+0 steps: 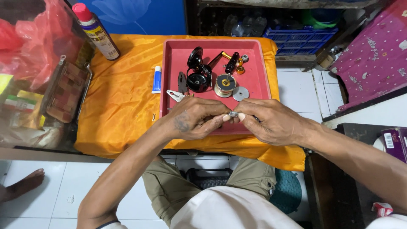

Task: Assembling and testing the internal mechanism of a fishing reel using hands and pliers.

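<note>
My left hand and my right hand meet over the near edge of a red tray. Between their fingertips they pinch a small silver metal part. On the tray lie a black fishing reel body, a spool with gold centre, a flat round silver disc, a black handle piece, small gold and silver rings and pliers. How much of the small part is hidden by the fingers is unclear.
The tray rests on a low table under an orange cloth. A blue-and-white tube lies left of the tray. A red-capped spray can stands at the back left beside an open case. Another person's foot shows on the white floor tiles.
</note>
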